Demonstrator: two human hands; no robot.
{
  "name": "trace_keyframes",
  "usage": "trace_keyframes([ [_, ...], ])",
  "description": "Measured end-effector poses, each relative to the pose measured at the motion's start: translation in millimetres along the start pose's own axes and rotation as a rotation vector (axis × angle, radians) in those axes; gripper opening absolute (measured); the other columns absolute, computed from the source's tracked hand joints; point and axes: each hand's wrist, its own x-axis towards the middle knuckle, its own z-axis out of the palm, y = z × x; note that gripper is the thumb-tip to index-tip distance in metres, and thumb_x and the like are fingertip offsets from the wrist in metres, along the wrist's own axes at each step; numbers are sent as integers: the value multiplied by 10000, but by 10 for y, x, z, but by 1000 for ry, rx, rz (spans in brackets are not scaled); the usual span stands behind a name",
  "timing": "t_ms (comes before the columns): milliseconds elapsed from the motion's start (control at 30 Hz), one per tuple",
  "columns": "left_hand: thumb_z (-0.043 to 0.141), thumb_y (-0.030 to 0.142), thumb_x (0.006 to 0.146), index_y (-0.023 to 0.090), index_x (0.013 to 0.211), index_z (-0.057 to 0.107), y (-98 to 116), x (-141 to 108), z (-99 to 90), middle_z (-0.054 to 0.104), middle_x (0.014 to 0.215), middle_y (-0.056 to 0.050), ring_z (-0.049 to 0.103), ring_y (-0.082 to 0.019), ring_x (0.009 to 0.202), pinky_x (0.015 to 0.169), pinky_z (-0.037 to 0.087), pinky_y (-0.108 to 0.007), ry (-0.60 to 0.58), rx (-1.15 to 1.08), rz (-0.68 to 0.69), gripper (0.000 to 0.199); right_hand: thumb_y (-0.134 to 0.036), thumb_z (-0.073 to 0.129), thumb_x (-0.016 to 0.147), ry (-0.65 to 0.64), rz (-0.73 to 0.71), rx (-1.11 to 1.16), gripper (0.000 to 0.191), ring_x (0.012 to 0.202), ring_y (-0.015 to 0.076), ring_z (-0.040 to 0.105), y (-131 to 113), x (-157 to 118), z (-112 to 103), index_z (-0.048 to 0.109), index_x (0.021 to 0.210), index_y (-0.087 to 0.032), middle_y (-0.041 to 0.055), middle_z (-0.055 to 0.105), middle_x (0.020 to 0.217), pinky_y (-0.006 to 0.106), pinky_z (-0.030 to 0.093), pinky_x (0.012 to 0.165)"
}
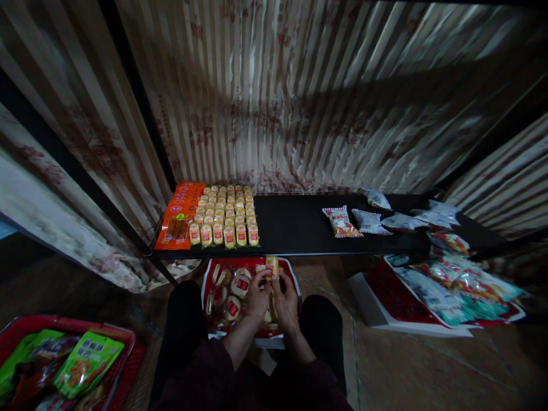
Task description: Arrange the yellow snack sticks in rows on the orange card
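The left hand and right hand gripped a wrapped snack cake between them, its far end jutting past them. It seemed light, soft and crushable in slick film, best held gently by its sides, above the red basket, near the black shelf.

Wrapped cakes stand left of snack bags on the shelf, behind a basket

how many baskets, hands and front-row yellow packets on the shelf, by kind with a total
Baskets: 3 (left basket, middle basket, right basket)
Hands: 2 (left hand, right hand)
Yellow packets in the shelf's front row: 6
Total: 11
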Motion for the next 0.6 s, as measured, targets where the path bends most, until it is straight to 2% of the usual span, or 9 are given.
trace_keyframes([
  [267,572,9,672,201,1012,641,6,37,19,676,1063,-71,625,-172,987,917,468,-327,44,0,8,397,-558,530,792,24,-15,-6,516,1103,284,614,-28,33,0,642,1104,-162,143,667,1172,424,447,994],
  [600,519,10,694,180,951,667,93,108,66,696,993,-71,626,-175,921,890,460,-327,57,122,87,342,-511,510,831,-18,-105,34,470,1081,257,608,-79,103,-12,610,1137,-169,129,656,1171,412,440,989],
])
